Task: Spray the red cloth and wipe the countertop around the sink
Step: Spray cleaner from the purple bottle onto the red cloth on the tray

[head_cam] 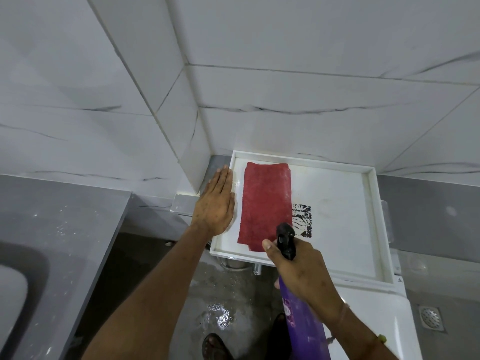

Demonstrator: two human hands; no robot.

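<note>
The right hand (298,268) is wrapped around the neck of a purple spray bottle (304,323), its smooth plastic body angled down toward the wrist and its black trigger head (285,240) pointing at the cloth. The left hand (217,203) lies flat and empty, fingers straight and pressed together, resting on the left rim of a white tray (371,224). The two hands are apart, with the cloth between them.

The red cloth (265,206) is folded into a long rectangle with a nubbly, towel-like weave, and it lies flat inside the left part of the tray, just beside the left hand. The tray is a shallow, glossy rectangle with a raised square-edged rim. A black-and-white patterned square (302,220) shows on its floor, partly under the cloth's right edge.

Marble-look wall tiles (285,87) with thin dark veins meet in a corner behind the tray. To the left is a grey speckled countertop (59,224) with the rounded rim of a sink (23,281). The grey floor (220,302) below looks wet and shiny, and a round metal drain (430,318) sits at the right.
</note>
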